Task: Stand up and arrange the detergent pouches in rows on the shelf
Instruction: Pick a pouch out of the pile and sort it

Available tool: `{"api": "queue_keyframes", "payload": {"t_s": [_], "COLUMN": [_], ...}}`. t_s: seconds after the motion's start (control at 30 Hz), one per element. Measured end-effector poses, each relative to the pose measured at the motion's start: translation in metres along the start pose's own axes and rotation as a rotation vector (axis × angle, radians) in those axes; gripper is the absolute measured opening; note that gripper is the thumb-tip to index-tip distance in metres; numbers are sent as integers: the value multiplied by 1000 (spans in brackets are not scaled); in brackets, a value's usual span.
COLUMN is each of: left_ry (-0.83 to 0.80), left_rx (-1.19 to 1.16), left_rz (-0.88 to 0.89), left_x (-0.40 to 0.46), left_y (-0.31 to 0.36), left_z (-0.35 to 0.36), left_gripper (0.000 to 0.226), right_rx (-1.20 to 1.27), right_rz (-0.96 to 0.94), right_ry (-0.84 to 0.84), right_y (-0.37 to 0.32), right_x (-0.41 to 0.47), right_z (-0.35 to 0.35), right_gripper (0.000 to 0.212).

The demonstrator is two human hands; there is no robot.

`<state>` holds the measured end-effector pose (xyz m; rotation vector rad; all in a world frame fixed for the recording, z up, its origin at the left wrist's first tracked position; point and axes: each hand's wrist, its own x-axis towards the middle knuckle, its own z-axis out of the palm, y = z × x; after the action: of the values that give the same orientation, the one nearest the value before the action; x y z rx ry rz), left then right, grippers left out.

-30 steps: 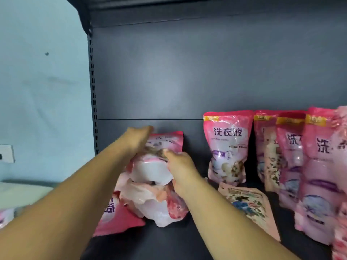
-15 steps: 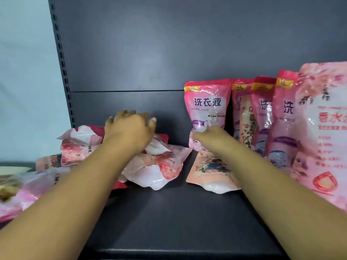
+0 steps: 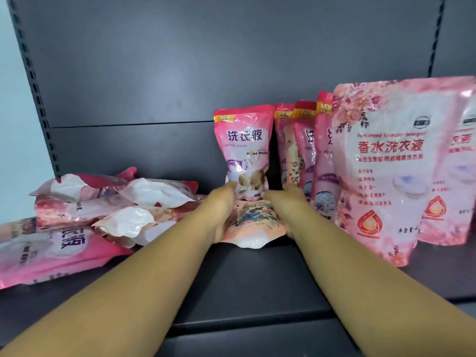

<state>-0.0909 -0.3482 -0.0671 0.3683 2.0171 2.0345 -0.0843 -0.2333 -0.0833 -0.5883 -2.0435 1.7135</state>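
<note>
A peach floral detergent pouch (image 3: 253, 224) lies flat on the dark shelf (image 3: 247, 282). My left hand (image 3: 222, 202) holds its left edge and my right hand (image 3: 286, 200) holds its right edge; both hands are blurred. Just behind it a pink pouch (image 3: 244, 143) stands upright against the back panel. To its right several more pink pouches (image 3: 306, 150) stand in a row. Two large rose-printed pouches (image 3: 386, 163) stand nearer at the right. On the left, a heap of fallen pouches (image 3: 108, 202) lies on its side, with one pink pouch (image 3: 51, 253) flat in front.
The shelf's slotted upright (image 3: 33, 86) runs down the left side beside a pale wall (image 3: 15, 150). The shelf's front edge (image 3: 244, 328) crosses under my forearms. Bare shelf shows between the heap and the large pouches.
My left hand has left the heap and moved right to the flat peach pouch. My right hand has settled on that pouch's right edge. The view has moved closer and to the right.
</note>
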Motion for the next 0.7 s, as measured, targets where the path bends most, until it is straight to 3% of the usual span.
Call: {"api": "queue_keyframes", "payload": {"t_s": [0.13, 0.23, 0.4, 0.57, 0.7], "left_ry": [118, 128, 156, 101, 105], "left_rx": [-207, -282, -227, -178, -330], "left_rz": [-33, -50, 27, 139, 163], "left_x": [8, 13, 17, 18, 16], "left_y": [1, 2, 0, -6, -5], "left_z": [-5, -7, -8, -7, -5], "left_gripper": [41, 41, 29, 40, 27], "right_rx": [314, 504, 489, 616, 430], "right_rz": [80, 82, 12, -291, -379], "right_ry": [-2, -86, -148, -242, -147], "right_y": [-3, -8, -16, -28, -26], "right_x": [-4, -9, -13, -17, -14], "right_z": [-2, -2, -11, -24, -26], "right_gripper": [12, 20, 33, 31, 29]}}
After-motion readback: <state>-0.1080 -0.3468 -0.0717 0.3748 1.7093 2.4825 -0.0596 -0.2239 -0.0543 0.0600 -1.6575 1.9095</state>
